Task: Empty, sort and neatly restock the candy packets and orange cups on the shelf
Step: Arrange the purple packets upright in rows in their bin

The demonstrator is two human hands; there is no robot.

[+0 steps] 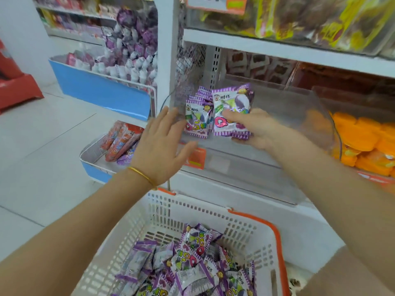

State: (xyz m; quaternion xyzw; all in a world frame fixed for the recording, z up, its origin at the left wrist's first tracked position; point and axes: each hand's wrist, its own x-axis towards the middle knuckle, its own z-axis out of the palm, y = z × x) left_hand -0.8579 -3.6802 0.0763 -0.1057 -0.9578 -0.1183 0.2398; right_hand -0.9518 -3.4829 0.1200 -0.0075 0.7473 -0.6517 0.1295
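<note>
Candy packet [232,110] stands upright in the clear shelf bin [235,167], the right hand [254,129] reaching in, its grip closed on it with the thumb across the front, beside a standing row of packets [196,118]. Left hand [162,146] is raised flat near the bin's left corner, grip open. Basket [213,210] below holds loose packets [192,270].

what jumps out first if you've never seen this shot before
The right hand grips a purple candy packet beside a short row of standing packets on the shelf. The open left hand hovers just left of that row. Below, a white basket holds a heap of loose packets.
</note>
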